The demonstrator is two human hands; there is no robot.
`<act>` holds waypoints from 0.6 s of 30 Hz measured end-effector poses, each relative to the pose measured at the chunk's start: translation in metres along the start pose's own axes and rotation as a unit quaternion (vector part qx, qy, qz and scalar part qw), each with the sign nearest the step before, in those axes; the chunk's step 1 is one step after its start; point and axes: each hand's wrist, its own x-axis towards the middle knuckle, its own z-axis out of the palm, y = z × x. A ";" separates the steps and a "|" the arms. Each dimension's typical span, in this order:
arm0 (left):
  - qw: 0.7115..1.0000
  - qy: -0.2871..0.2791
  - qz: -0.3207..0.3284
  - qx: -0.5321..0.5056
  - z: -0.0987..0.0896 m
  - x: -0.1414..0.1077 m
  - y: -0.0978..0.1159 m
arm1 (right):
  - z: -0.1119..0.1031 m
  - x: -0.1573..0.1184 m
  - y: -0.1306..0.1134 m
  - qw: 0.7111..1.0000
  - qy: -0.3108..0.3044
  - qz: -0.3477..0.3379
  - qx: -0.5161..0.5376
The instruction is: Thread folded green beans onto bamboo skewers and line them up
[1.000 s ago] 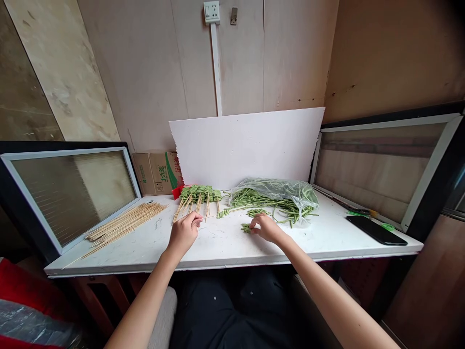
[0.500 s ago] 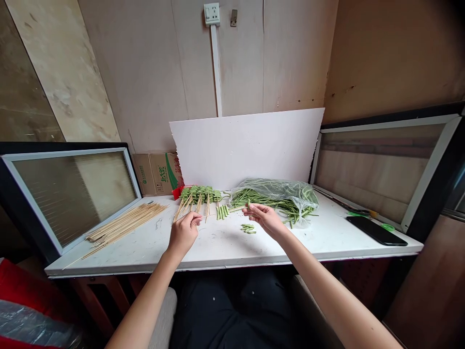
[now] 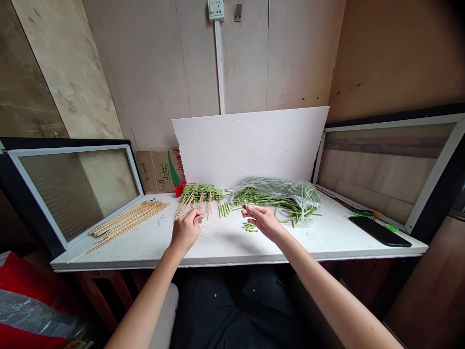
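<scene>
My left hand [image 3: 187, 228] is closed in a pinch on the blunt end of a thin wooden skewer [image 3: 212, 212]. Several short green bean pieces [image 3: 224, 210] are threaded side by side on that skewer. At its other end my right hand [image 3: 263, 220] pinches one cut green bean piece [image 3: 245, 205] between thumb and fingertips. Whether the skewer's tip has entered this piece I cannot tell. Just below the right fingers lies a small pile of loose bean pieces [image 3: 250, 227]. Finished bean skewers [image 3: 201, 191] are stacked behind the left hand.
Bare skewers [image 3: 132, 218] lie in a bundle at the left. Long green beans spill from a clear plastic bag [image 3: 286, 186] at the back right. A black phone [image 3: 379, 231] rests near the right edge. A white board [image 3: 250, 145] and a cardboard box [image 3: 160, 169] stand behind.
The camera view has shifted slightly. Both hands keep their pinches, and the bean piece in the right fingers stays at the skewer's far end.
</scene>
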 end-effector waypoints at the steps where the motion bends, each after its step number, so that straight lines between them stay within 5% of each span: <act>1: 1.000 0.000 -0.001 0.000 0.000 0.000 0.000 | 0.001 0.000 0.000 1.000 -0.001 0.000 0.002; 18: 1.000 -0.023 -0.015 0.010 0.003 -0.001 -0.005 | -0.002 0.002 0.006 0.999 0.000 0.002 0.035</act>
